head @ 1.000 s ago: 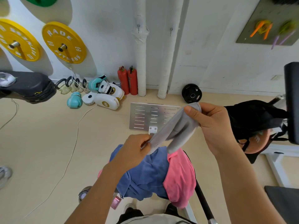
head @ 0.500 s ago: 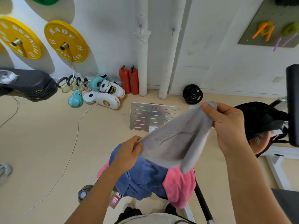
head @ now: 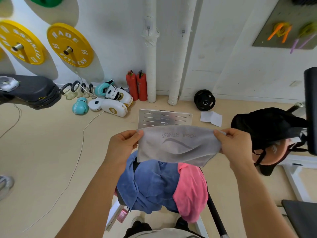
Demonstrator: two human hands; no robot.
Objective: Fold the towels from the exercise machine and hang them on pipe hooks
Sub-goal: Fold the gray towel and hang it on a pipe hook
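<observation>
Pinching the grey towel (head: pixel 178 145) by its top corners, my left hand (head: pixel 122 146) at nine o'clock and right hand (head: pixel 235 146) at three stretch it flat, fingers grasping cloth. Below, at six o'clock, the blue towel (head: pixel 154 184) and pink towel (head: pixel 190 191) lie heaped on the machine.

Illumination: bright, even, diffuse daylight-toned; source itself not showing. Shadows: yellow weight plates (head: pixel 70 45) casting soft grey ovals down-right on the white wall (head: pixel 111 31). Glare: the slotted metal plate (head: pixel 164 117) shining mildly. Distortion: wide-angle lens bowing pipes (head: pixel 151 57) and frame edges. Focus: centre reading sharp; corners softening, smearing slightly
</observation>
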